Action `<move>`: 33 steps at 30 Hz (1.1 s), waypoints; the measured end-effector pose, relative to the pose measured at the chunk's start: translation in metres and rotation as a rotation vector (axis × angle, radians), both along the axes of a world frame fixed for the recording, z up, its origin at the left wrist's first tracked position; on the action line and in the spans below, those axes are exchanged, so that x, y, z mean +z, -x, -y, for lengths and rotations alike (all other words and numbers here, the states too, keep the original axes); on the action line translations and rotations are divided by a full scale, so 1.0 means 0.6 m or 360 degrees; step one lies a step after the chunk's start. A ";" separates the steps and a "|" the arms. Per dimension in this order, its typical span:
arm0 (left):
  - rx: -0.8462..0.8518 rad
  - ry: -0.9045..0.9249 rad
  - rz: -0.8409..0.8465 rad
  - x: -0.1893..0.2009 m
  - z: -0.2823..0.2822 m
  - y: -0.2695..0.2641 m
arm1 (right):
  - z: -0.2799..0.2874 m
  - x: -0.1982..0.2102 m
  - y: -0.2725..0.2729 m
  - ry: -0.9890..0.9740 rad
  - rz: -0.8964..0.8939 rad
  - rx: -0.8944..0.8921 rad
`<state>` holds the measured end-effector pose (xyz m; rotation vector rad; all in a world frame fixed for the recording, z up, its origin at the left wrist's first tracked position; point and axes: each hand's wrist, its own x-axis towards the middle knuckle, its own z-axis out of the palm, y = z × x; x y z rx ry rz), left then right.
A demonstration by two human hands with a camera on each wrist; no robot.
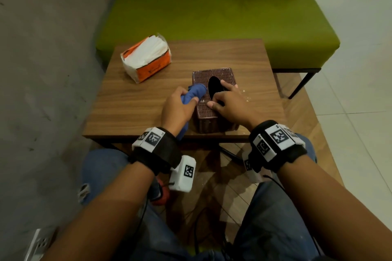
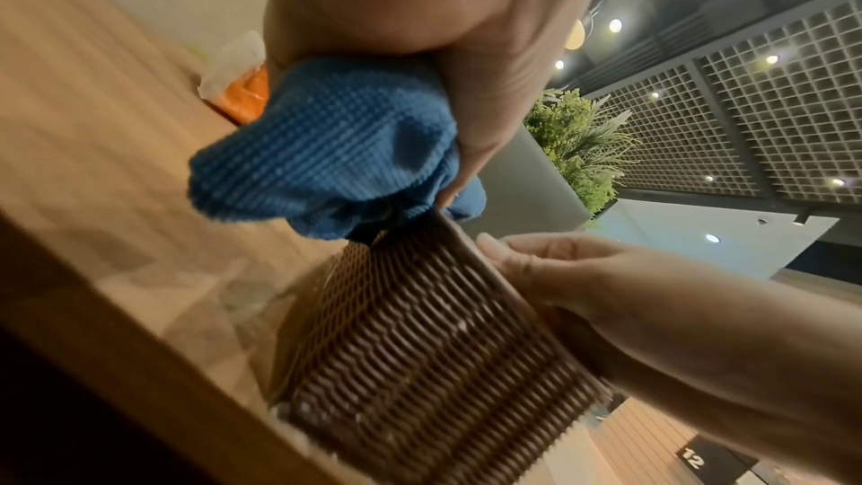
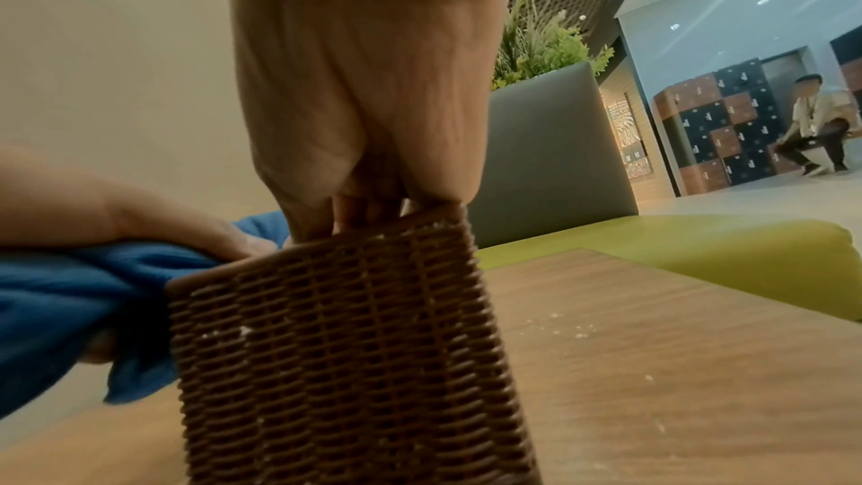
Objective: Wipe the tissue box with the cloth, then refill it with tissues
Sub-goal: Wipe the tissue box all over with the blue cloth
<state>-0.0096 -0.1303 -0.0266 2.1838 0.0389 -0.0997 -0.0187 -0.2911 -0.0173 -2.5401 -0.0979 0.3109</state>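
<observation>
A brown wicker tissue box (image 1: 212, 116) with a dark oval opening stands near the front of the wooden table (image 1: 131, 101). My left hand (image 1: 186, 96) grips a bunched blue cloth (image 1: 196, 91) and presses it on the box's top left edge; the left wrist view shows the cloth (image 2: 326, 146) against the weave (image 2: 420, 345). My right hand (image 1: 222, 95) holds the box from the top right, thumb on the lid, fingers by the opening. From the right wrist, the fingers (image 3: 364, 205) clamp the box's (image 3: 350, 327) top rim. An opened orange and white tissue pack (image 1: 146, 59) lies at the table's far left.
White crumbs (image 1: 246, 95) dot the table right of the box. A green bench (image 1: 212, 17) runs behind the table and a grey wall (image 1: 42, 70) stands on the left. The table's front edge is close to my knees. A person (image 3: 816, 124) sits far off.
</observation>
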 end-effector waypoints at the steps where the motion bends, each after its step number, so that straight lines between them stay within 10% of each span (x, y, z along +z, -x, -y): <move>1: 0.0015 -0.0004 -0.0014 0.002 -0.001 -0.012 | 0.002 0.000 0.000 -0.0002 -0.0007 0.0014; 24: 0.0091 -0.0030 -0.0031 0.010 0.022 -0.109 | 0.006 0.007 -0.008 -0.0023 0.0006 0.0050; 33: -0.0049 0.0270 -0.0004 -0.012 -0.013 0.090 | 0.002 0.001 -0.012 -0.0032 -0.0025 0.0006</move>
